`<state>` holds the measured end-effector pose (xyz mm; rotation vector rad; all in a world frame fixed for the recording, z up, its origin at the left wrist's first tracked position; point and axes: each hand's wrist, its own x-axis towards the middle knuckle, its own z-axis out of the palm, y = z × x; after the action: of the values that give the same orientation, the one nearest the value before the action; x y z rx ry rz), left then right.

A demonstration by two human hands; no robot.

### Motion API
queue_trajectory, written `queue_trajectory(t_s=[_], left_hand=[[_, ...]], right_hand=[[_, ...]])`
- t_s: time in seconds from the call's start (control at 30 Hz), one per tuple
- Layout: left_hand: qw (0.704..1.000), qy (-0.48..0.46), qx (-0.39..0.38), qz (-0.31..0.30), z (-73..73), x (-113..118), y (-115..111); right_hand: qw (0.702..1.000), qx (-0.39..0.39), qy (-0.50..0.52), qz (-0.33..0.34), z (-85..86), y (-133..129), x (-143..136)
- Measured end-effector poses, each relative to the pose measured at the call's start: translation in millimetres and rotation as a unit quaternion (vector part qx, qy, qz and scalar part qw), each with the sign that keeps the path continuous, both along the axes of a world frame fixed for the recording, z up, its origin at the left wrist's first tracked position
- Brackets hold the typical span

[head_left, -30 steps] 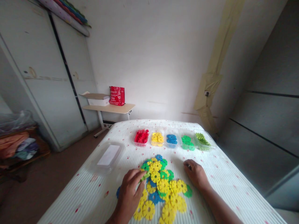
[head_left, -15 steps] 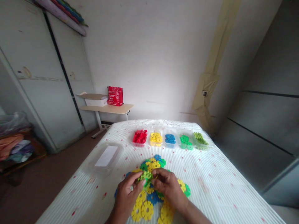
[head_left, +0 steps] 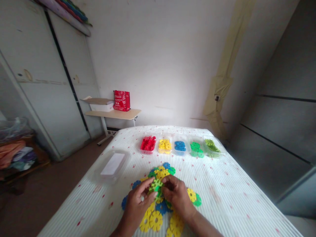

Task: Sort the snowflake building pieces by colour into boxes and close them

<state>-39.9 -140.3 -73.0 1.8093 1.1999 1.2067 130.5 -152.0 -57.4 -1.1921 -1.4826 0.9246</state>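
My left hand point(head_left: 139, 199) pinches a cluster of light green interlocking plastic pieces point(head_left: 157, 185), with a darker green part showing below. At its right edge my right hand point(head_left: 177, 194) is closed, thumb against fingers; the exact spot it grips is partly hidden by the fingers. Beneath both hands spreads a pile of notched flower-shaped discs: yellow discs point(head_left: 156, 221), blue discs point(head_left: 161, 208) and green discs point(head_left: 197, 200). My hands and forearms cover part of this pile.
Along the far side stand clear tubs of red pieces point(head_left: 148, 144), yellow pieces point(head_left: 165, 144), blue discs point(head_left: 180, 145), green discs point(head_left: 196, 148) and light green pieces point(head_left: 211, 145). A clear container point(head_left: 120, 171) with white paper point(head_left: 113, 164) lies left on the ribbed tablecloth point(head_left: 237, 194).
The light green cluster has turned in my fingers, so its toothed edges show more openly. Both hands have shifted slightly; the left fingers are a little farther right.
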Motion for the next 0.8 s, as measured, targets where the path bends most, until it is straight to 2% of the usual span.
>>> queue_trajectory(t_s=[0.2,0.4,0.5,0.63,0.8], left_hand=[[0.997,-0.055,-0.044,-0.043,-2.6,-2,0],[0.998,0.005,0.036,0.043,-7.6,-8,5],[0.997,0.024,0.051,0.053,-6.8,-9,5],[0.999,0.008,0.039,0.029,-3.1,-5,2],[0.998,-0.048,-0.035,-0.03,0.2,-1,-2]], right_hand=[[0.994,0.038,-0.088,-0.046,1.3,2,4],[0.988,0.062,-0.118,-0.073,2.6,5,16],[0.986,0.061,-0.13,-0.081,5.9,5,20],[0.983,0.083,-0.15,-0.065,13.3,0,15],[0.982,0.086,-0.16,-0.05,18.3,-2,9]])
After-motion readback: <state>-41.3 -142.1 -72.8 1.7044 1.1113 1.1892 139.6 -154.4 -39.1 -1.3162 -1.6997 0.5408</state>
